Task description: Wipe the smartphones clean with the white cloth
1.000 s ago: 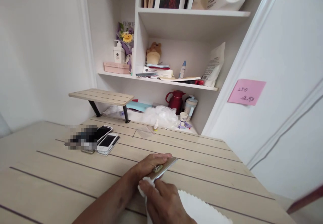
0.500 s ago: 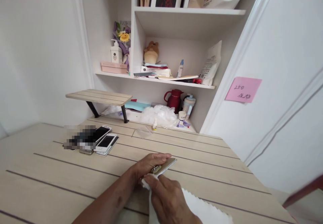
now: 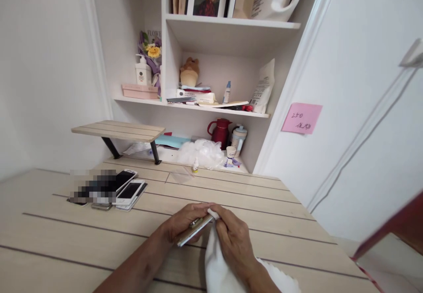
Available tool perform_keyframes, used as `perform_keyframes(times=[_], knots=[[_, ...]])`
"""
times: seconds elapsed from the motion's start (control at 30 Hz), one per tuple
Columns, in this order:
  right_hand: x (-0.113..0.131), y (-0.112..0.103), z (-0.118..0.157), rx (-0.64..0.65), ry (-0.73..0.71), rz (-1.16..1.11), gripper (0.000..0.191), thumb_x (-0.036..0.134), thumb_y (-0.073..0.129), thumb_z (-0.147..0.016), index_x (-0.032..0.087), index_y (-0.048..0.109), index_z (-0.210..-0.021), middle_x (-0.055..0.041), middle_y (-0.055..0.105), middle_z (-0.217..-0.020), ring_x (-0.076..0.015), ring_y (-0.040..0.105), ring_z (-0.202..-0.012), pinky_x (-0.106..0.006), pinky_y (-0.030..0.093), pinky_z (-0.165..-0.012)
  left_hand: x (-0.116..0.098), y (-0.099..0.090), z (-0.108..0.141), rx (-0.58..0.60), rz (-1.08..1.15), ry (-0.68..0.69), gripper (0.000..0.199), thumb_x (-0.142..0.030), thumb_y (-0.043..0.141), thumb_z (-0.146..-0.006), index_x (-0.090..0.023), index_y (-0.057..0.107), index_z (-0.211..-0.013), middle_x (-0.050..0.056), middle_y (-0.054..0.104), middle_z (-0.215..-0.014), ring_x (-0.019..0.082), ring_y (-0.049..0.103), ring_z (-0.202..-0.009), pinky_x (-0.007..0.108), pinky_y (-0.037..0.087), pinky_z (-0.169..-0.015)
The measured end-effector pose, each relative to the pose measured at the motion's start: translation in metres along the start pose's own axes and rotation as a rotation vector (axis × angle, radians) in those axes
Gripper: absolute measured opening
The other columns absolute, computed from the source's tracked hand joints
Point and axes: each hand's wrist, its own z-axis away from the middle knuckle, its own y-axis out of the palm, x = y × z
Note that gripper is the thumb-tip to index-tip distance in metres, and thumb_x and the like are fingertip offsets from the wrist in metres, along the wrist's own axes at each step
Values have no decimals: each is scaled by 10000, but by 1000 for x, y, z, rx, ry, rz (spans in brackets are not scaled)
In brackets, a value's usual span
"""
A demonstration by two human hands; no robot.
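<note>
My left hand [image 3: 185, 222] is closed around a slim phone [image 3: 194, 231], tilted on its edge above the table, with a ring-like metal piece on its gold-toned back. Pinched in my right hand [image 3: 233, 235] is a white cloth [image 3: 220, 262] with a zigzag edge. A fold of that cloth presses against the phone's far end, where the fingers of both hands meet. The rest of the cloth hangs down to the tabletop beneath my right wrist. Part of the phone is hidden behind my fingers.
Several phones [image 3: 130, 192] lie on the wooden table [image 3: 99, 240] at left, some blurred out. Near the back are a clear plastic bag [image 3: 180, 175], a small bottle [image 3: 195, 165] and a riser [image 3: 119, 131]. Behind stand a red jug [image 3: 220, 132], a cup [image 3: 231, 152] and shelves [image 3: 231, 22].
My right hand with the cloth has moved from the phone's near end up to its far end. The phone has tilted in my left hand, and the view has shifted slightly right.
</note>
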Motion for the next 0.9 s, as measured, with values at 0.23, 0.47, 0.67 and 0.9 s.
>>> perform_keyframes(times=[0.23,0.47,0.67,0.9], knots=[[3,-3,-4,-59,31,-40,345,147,390,-921,213,628,-1162,-54,720,-1000,-168,686,-876,-282,550,-838,0,2,-3,28,-4,0,296,-462,593,-853,-174,588,-919,-80,452,-486,51,335,-316,170,229,-306],[6,-4,-6,-102,77,-68,329,159,399,-921,216,642,-1137,-41,727,-982,-164,695,-857,-260,549,-805,-2,5,-1,16,-9,-6,261,-450,571,-869,-190,564,-864,-88,430,-467,50,327,-298,164,210,-294],[3,-3,-4,-107,199,3,289,251,414,-942,184,583,-1167,-30,711,-802,-173,664,-647,-264,532,-629,0,2,-2,-11,-32,3,308,-464,609,-841,-167,623,-920,-93,441,-455,49,320,-291,172,233,-314],[2,-4,-5,-90,237,35,200,271,410,-948,207,572,-1047,6,657,-681,-178,614,-559,-269,486,-573,0,-10,-4,-119,-85,82,516,-392,698,-799,-125,636,-1236,52,738,-848,162,673,-750,257,488,-729]])
